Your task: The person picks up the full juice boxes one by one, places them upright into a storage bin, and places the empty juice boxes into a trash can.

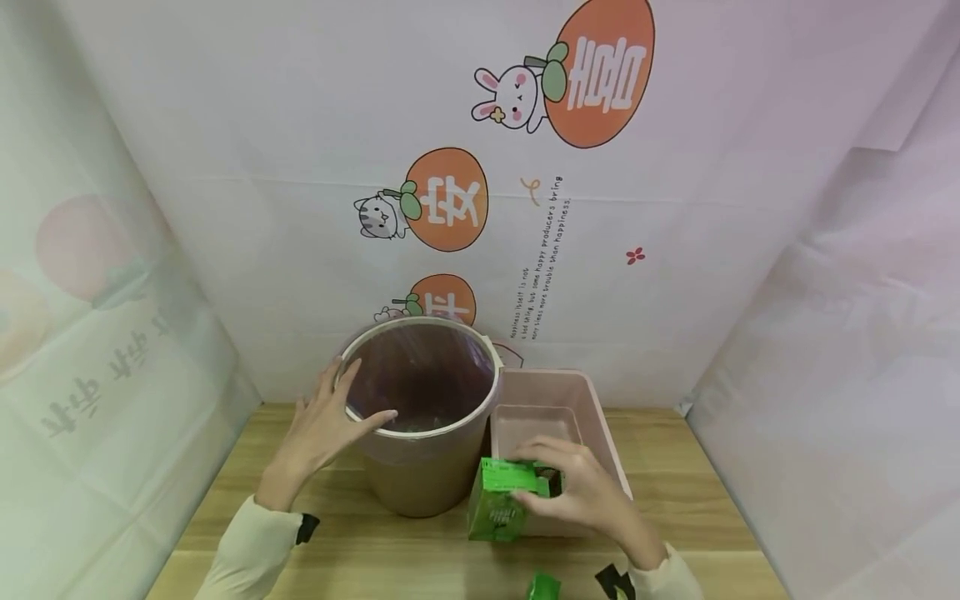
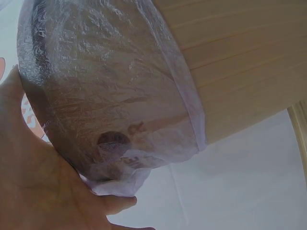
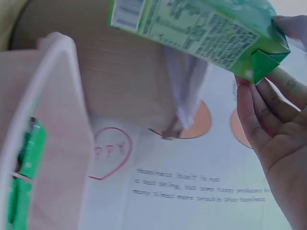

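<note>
A beige trash can (image 1: 420,475), lined with a thin translucent plastic bag (image 2: 115,86), stands left of centre. My left hand (image 1: 322,429) is at its near left rim, fingers and thumb spread and fairly straight; in the left wrist view the palm side lies along the bag-covered rim. With thumb and fingers my right hand (image 1: 577,487) grips the top of a green printed carton (image 1: 497,508). In the right wrist view the carton (image 3: 201,36) is tilted, printed side showing, and overlaps the can.
Right of the can is a pale pink plastic bin (image 1: 600,417); green packages (image 3: 29,158) show inside it in the right wrist view. Another small green package (image 1: 543,587) lies at the table's front. A printed cloth wall (image 1: 300,250) rises behind the wooden table (image 1: 667,483).
</note>
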A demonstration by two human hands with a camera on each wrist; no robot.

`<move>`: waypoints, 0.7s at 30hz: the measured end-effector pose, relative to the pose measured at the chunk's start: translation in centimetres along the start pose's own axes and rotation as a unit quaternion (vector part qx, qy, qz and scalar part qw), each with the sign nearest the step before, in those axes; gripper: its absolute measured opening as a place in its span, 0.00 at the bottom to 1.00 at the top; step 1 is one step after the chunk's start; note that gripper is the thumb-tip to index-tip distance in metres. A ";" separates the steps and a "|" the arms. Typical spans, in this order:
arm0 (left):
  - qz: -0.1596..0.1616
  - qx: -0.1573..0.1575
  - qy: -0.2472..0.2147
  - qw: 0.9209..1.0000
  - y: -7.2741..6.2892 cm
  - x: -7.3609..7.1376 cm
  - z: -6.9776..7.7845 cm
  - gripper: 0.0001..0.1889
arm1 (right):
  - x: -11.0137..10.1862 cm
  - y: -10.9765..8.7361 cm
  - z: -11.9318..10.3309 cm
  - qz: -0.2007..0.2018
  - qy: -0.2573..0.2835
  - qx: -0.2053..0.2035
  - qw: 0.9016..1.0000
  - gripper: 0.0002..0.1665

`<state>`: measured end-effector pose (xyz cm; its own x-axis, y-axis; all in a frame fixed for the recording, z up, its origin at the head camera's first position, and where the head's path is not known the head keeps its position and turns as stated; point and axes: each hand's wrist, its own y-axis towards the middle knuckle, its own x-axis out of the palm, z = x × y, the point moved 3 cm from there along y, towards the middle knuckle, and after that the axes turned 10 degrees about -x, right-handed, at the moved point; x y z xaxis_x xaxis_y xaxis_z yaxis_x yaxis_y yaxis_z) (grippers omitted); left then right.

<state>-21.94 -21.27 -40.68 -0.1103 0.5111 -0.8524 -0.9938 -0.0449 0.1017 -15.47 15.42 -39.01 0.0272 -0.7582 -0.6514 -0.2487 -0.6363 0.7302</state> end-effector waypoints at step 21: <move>0.008 -0.004 0.010 1.000 -0.1 0.0 0.3 0.59 | -4.9 8.1 4.8 -0.003 0.054 0.089 0.995 0.20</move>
<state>-21.79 -21.02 -40.55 -0.1263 0.4932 -0.8607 -0.9920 -0.0593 0.1116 -22.22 14.69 -30.86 0.1306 -0.7712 -0.6231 -0.4161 -0.6131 0.6716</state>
